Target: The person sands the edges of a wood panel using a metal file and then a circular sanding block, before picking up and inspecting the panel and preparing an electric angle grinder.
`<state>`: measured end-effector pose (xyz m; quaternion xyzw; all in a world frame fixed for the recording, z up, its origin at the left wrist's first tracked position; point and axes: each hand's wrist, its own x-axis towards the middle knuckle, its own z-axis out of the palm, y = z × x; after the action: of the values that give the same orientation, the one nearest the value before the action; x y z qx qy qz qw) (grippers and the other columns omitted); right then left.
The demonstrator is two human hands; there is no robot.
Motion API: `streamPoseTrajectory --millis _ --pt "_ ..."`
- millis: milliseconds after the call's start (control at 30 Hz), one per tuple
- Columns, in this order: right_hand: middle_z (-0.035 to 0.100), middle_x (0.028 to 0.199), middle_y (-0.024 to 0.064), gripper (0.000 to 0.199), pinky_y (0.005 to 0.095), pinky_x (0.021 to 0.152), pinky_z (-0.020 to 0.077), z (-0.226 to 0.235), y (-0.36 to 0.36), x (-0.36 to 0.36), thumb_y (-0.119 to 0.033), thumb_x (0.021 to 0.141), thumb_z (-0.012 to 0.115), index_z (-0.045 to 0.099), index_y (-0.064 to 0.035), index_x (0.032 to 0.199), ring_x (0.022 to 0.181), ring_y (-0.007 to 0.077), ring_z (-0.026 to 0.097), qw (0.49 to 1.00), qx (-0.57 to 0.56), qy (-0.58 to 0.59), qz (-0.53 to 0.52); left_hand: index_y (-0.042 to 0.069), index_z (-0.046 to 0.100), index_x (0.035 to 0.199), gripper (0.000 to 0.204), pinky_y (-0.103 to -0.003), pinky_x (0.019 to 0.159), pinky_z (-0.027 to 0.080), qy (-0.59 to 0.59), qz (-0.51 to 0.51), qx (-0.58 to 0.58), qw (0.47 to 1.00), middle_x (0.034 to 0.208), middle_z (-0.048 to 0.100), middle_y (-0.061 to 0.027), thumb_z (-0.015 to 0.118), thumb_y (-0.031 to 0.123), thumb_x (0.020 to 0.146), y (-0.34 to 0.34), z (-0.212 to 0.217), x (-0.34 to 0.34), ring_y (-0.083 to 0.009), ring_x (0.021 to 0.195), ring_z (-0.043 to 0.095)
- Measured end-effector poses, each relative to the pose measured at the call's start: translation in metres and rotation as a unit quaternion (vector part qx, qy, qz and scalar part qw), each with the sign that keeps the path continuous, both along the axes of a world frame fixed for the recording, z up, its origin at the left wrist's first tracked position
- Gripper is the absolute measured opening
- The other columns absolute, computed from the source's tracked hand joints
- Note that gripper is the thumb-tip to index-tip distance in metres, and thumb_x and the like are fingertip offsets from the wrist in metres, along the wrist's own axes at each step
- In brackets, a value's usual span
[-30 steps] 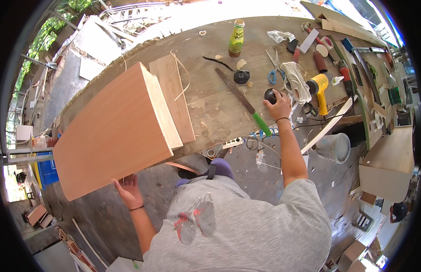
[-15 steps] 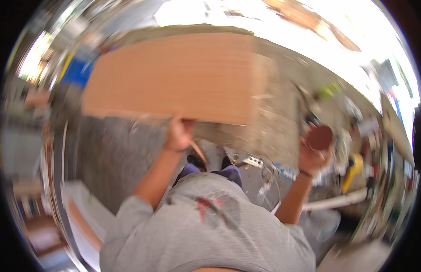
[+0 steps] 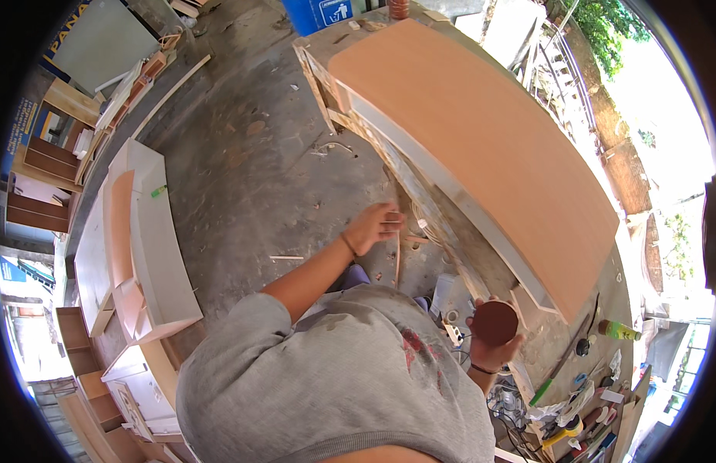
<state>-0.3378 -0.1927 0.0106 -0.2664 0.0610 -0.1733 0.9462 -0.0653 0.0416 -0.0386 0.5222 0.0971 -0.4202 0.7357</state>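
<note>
My right hand (image 3: 491, 351) holds a round, dark red-brown sanding disc (image 3: 494, 323), its flat face turned up toward me. The fingers curl around it from behind and are partly hidden. My left hand (image 3: 376, 228) is in the air left of the workbench, with loosely bent fingers and nothing seen in it. A long tan wood-faced panel (image 3: 481, 154) with a rounded far corner lies along the workbench, a pale edge piece (image 3: 458, 208) showing under its near side. Neither hand touches the panel.
A green-handled tool (image 3: 545, 390), a green bottle (image 3: 620, 330) and several hand tools lie at the right. Cables (image 3: 508, 405) tangle near my right forearm. A white cabinet frame (image 3: 161, 239) is on the left. A blue bin (image 3: 318, 14) stands at the far end.
My view has turned, so the panel now runs diagonally at the right. My left hand has come off the panel's edge. The disc stays in my right hand, now lower in view.
</note>
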Motion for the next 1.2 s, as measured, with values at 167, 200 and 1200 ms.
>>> streamPoseTrajectory --millis 167,200,1200 --pt "0.045 0.137 0.0209 0.065 0.0475 0.075 0.0555 0.031 0.051 0.088 -0.042 0.088 0.061 0.037 -0.0164 0.142 0.117 0.0388 0.053 0.979 -0.037 0.116 -0.162 0.007 0.049 0.128 0.048 -0.039 0.092 0.045 -0.026 0.128 0.061 0.99 0.118 0.061 -0.0098 0.052 0.043 0.095 0.129 -0.008 0.08 -0.0238 0.109 0.06" --pt "0.045 0.138 0.0211 0.062 0.0457 0.078 0.0548 0.032 0.05 0.1 -0.04 0.09 0.059 0.037 -0.0182 0.143 0.119 0.0375 0.052 0.974 -0.021 0.11 -0.195 0.006 0.048 0.128 0.05 -0.038 0.091 0.046 -0.054 0.164 0.102 0.98 0.117 0.062 -0.0106 0.051 0.044 0.096 0.146 -0.004 0.091 -0.023 0.108 0.061" --pt "0.056 0.125 0.0191 0.072 0.0431 0.078 0.0531 0.051 0.083 0.23 -0.06 0.093 0.042 0.042 -0.0047 0.138 0.114 0.0339 0.057 0.747 0.03 0.217 -0.628 0.002 0.066 0.109 0.034 -0.04 0.099 0.045 -0.753 -0.511 -0.039 0.413 0.124 0.06 -0.0144 0.07 0.025 0.084 -0.09 0.127 0.392 -0.0315 0.118 0.055"
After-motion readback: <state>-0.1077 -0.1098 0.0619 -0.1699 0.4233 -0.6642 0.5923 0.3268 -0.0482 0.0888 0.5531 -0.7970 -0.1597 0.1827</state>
